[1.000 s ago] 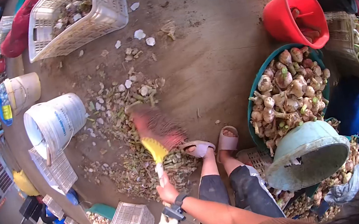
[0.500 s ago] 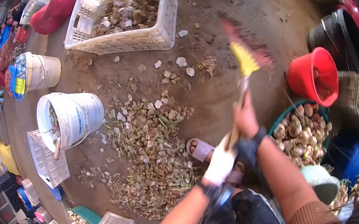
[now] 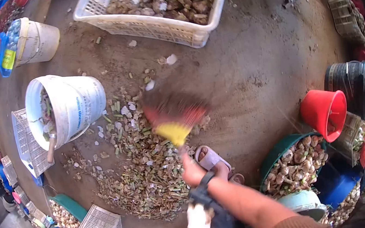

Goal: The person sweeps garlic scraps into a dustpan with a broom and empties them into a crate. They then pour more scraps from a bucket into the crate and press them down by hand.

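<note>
A heap of garlic trimmings (image 3: 147, 179) lies on the floor (image 3: 273, 64), the broom (image 3: 175, 132) over its far right edge. Beyond both stands a plastic crate (image 3: 156, 23), in it what may be garlic scraps (image 3: 166, 0). Left of the heap is a bucket (image 3: 79, 104) with a tool handle (image 3: 51, 149) at its rim; to the right, a tub (image 3: 271, 156) holds garlic bulbs (image 3: 298, 166), a pail (image 3: 316, 107) just beyond it.

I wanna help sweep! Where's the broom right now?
In the head view, the broom is near the middle, right of the white bucket, by the scrap pile.
</note>
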The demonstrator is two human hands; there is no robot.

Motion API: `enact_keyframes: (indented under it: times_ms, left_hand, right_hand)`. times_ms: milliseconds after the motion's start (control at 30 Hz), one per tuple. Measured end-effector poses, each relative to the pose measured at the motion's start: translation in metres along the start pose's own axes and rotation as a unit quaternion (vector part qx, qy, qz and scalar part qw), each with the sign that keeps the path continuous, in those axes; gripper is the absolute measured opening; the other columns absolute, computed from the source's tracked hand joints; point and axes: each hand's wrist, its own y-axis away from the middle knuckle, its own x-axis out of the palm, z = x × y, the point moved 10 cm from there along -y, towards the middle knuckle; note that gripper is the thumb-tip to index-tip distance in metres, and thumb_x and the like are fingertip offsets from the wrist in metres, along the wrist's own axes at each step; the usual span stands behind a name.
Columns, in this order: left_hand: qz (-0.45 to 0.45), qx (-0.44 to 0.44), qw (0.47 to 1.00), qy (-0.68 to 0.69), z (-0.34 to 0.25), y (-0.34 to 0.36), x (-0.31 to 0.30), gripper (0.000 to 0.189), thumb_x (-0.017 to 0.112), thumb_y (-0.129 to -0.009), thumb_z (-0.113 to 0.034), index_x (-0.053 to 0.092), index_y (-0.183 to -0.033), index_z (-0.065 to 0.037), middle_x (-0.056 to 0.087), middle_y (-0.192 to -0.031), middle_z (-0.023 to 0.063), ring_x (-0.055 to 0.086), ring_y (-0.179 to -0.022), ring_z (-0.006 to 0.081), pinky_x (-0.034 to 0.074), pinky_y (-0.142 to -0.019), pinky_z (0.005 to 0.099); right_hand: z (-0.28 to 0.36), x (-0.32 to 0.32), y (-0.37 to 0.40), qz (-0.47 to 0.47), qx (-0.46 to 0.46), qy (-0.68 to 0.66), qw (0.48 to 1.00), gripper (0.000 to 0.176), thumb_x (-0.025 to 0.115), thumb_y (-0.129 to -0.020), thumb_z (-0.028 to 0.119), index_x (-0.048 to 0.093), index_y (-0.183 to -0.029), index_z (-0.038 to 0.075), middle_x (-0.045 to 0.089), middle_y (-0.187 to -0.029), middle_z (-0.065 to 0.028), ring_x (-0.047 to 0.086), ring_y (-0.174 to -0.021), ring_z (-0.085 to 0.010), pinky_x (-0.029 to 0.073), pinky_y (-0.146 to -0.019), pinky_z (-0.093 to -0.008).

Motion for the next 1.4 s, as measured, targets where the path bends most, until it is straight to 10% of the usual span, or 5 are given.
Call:
enact_keyframes:
  times_ms: [400,667,833,933,1400]
  left_hand:
    - [-0.099,0.074,0.987,0.1,0.043,0.157,0.0,0.039,0.045,-0.09,-0.01,0.039,-0.128,-0.013,0.055,-0.081,0.0043,0.053,-0.064,0.0148,0.045,-0.054,0.0257]
    - [0.24,0.074,0.965,-0.076,0.076,-0.042,0.175,0.05,0.046,-0.076,0.008,0.039,-0.125,0.003,0.054,-0.111,0.007,0.05,-0.095,0.0134,0.042,-0.085,0.0258]
    - [0.034,0.15,0.98,-0.128,0.045,-0.034,0.053,0.045,0.046,-0.08,0.001,0.045,-0.125,-0.003,0.059,-0.098,0.0035,0.055,-0.077,0.0112,0.046,-0.067,0.0225]
    - [-0.198,0.016,0.98,-0.001,0.055,0.061,-0.028,0.04,0.044,-0.08,0.002,0.049,-0.119,-0.005,0.058,-0.085,0.0007,0.042,-0.046,0.006,0.035,-0.04,0.0203]
    - [-0.033,0.16,0.983,0.09,0.027,0.098,0.098,0.043,0.046,-0.081,0.003,0.044,-0.123,-0.006,0.06,-0.09,0.0052,0.055,-0.069,0.016,0.046,-0.058,0.0269]
  right_hand:
    - [0.091,-0.013,0.209,0.08,-0.005,-0.194,0.978,0.08,0.054,-0.079,0.007,0.004,-0.141,0.003,0.015,-0.142,-0.023,0.018,-0.133,-0.0303,0.028,-0.103,-0.0382]
    - [-0.125,-0.28,0.081,-0.23,0.166,-0.193,0.939,0.033,0.052,-0.083,0.022,0.036,-0.109,0.009,0.048,-0.067,-0.0037,0.048,-0.059,-0.0142,0.042,-0.05,-0.0291]
    - [-0.132,-0.063,0.026,0.1,-0.14,0.684,0.709,0.021,0.055,-0.077,0.027,0.064,-0.065,0.012,0.062,-0.072,-0.0065,0.06,-0.07,-0.0188,0.043,-0.068,-0.0451]
    - [-0.088,0.05,0.077,0.14,0.06,0.156,0.976,0.046,0.054,-0.076,0.016,0.033,-0.115,0.004,0.058,-0.087,-0.0176,0.058,-0.082,-0.0315,0.045,-0.075,-0.0423]
    - [0.148,-0.082,0.122,0.069,-0.09,0.114,0.987,0.074,0.054,-0.08,0.011,0.011,-0.139,-0.001,0.053,-0.106,-0.0269,0.059,-0.087,-0.0324,0.047,-0.075,-0.0364]
